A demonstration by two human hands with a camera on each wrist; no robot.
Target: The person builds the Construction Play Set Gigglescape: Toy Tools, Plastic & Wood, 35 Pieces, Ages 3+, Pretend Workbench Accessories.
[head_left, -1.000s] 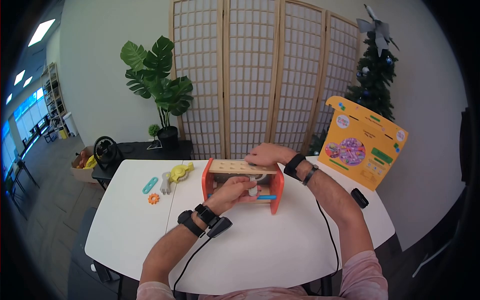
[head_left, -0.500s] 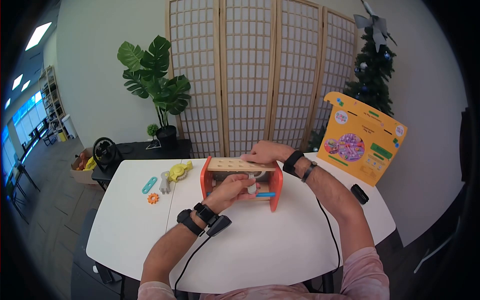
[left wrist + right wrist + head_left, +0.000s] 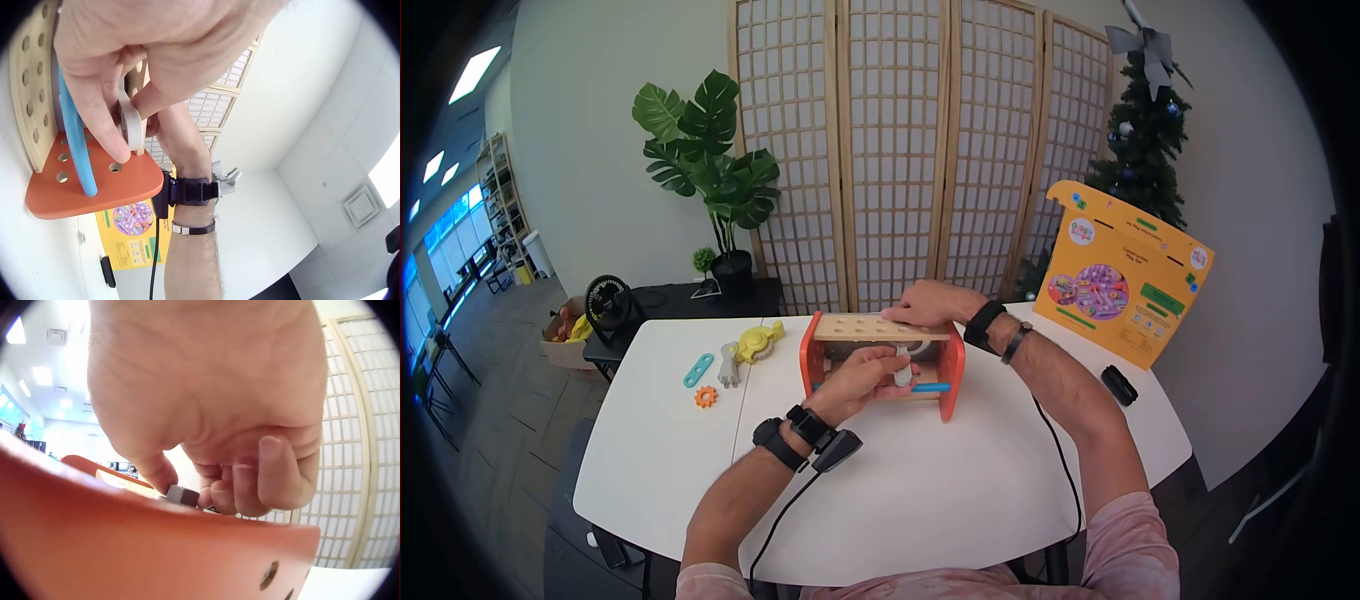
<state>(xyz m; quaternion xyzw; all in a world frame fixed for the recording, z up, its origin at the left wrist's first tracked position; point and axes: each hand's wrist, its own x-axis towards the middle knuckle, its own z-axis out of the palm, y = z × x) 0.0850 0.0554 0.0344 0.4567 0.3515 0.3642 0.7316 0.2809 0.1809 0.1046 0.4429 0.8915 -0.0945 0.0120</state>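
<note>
A toy toolbox stands on the table, with a wooden top board (image 3: 855, 327) full of holes, orange-red side panels (image 3: 951, 385) and a blue rod (image 3: 76, 134) along its near side. My left hand (image 3: 865, 382) reaches to its front and pinches a white, rounded piece (image 3: 131, 125) between thumb and fingers, just under the top board. Much of that piece is hidden by the fingers. Above, my right hand (image 3: 935, 303) is at the right end of the top board. Its thumb and a fingertip pinch a grey hex-headed bolt (image 3: 182, 495), seen in the right wrist view.
Left of the toolbox lie a turquoise strip (image 3: 698, 370) with holes, an orange gear (image 3: 706, 397), a grey piece (image 3: 728, 367) and a yellow toy part (image 3: 758, 343). A yellow box (image 3: 1115, 280) stands at the back right, near a small black object (image 3: 1119, 385).
The dark piece visible under my right fingertips a second ago is now covered in the head view. My left hand keeps its pinch on the white piece; the head view has shifted slightly.
</note>
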